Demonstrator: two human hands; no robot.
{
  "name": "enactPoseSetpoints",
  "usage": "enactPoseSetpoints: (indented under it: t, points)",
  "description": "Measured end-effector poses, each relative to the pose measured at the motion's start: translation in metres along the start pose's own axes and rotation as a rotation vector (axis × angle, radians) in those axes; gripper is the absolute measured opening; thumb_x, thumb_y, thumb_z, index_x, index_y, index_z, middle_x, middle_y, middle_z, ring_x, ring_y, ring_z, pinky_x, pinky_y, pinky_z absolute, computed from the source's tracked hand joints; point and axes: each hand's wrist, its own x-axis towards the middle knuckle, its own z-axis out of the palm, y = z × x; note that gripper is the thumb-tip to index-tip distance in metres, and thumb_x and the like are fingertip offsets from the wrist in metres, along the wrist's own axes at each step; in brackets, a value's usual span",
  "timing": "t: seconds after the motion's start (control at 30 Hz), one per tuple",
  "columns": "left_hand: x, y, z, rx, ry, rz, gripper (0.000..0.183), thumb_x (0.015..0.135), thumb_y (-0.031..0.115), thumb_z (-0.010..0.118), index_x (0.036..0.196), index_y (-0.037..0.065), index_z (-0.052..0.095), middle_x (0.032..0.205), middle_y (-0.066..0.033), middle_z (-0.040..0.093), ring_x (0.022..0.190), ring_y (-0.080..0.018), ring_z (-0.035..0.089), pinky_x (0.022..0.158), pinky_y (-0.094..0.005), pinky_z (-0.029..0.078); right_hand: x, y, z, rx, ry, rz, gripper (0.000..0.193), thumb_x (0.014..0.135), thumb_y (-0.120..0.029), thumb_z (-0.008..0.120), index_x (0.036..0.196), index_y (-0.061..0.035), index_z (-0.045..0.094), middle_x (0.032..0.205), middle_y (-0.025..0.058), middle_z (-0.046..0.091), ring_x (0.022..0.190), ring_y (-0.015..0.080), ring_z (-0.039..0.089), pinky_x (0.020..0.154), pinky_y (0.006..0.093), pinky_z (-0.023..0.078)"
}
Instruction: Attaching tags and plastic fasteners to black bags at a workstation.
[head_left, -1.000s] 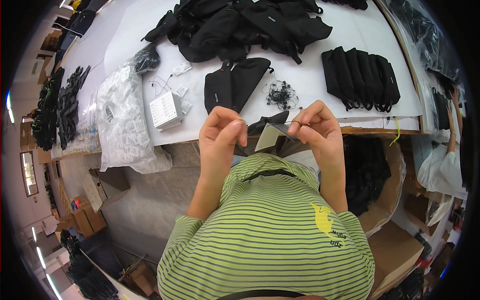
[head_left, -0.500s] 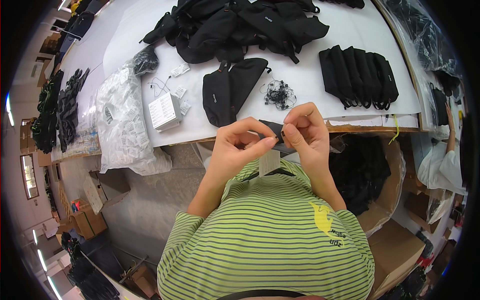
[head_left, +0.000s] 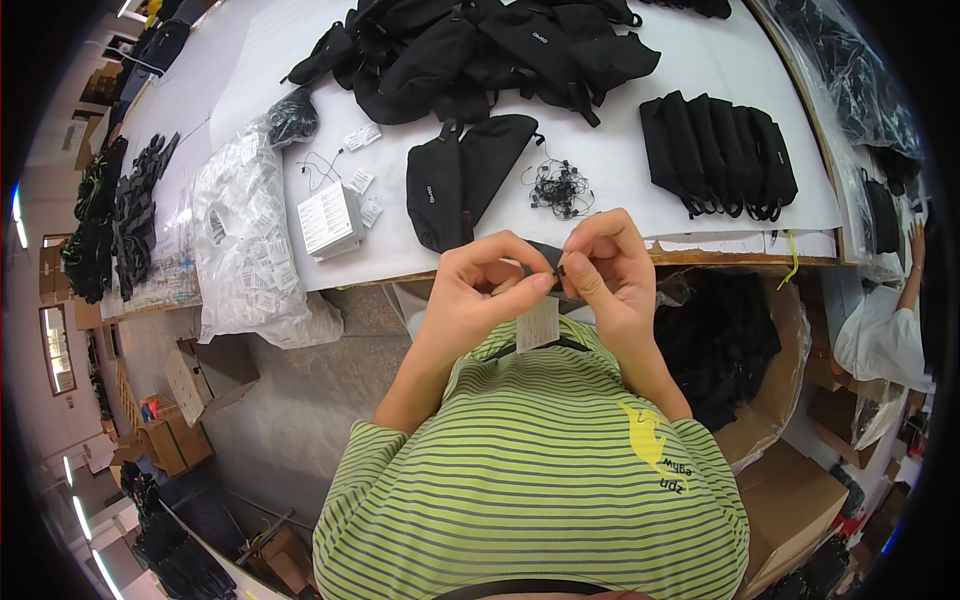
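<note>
White tag (head_left: 538, 328) hangs just below the left hand (head_left: 488, 283) and right hand (head_left: 612, 272), both pinching a small black piece (head_left: 559, 271) between thumb and fingertip.

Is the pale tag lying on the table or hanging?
Hanging: the pale tag dangles below the left hand and right hand, in front of the striped shirt, off the table.

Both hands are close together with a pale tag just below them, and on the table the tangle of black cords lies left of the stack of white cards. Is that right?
Not quite: the head view shows the tangle of black cords lying right of the stack of white cards on the table. The left hand and right hand are indeed close together, with the pale tag just below.
</note>
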Motion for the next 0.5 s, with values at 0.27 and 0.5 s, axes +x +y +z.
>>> enactPoseSetpoints:
  t: [0.27, 0.5]
  points:
    - [0.0, -0.0029, -0.0002, -0.006, 0.01, 0.003, 0.007, 0.083, 0.005, 0.066, 0.085, 0.001, 0.061, 0.055, 0.0082, 0.045, 0.05, 0.0019, 0.031, 0.048, -0.0196, 0.019, -0.0004, -0.0009, -0.0009, -0.221, -0.017, -0.005, 0.013, 0.088, -0.001, 0.06, 0.097, -0.0032, 0.051, 0.08, 0.0022, 0.059, 0.071, 0.0032, 0.052, 0.063, 0.0174, 0.038]
    - [0.0013, 0.0035, 0.0017, 0.044, 0.003, 0.016, 0.006, 0.082, 0.005, 0.067, 0.084, 0.002, 0.062, 0.056, 0.0087, 0.045, 0.05, 0.0018, 0.031, 0.048, -0.0192, 0.019, 0.0014, -0.0004, -0.0042, 0.048, -0.042, 0.094, 0.013, 0.09, -0.004, 0.059, 0.1, -0.0047, 0.049, 0.077, 0.0, 0.055, 0.065, 0.0042, 0.046, 0.059, 0.0183, 0.036]
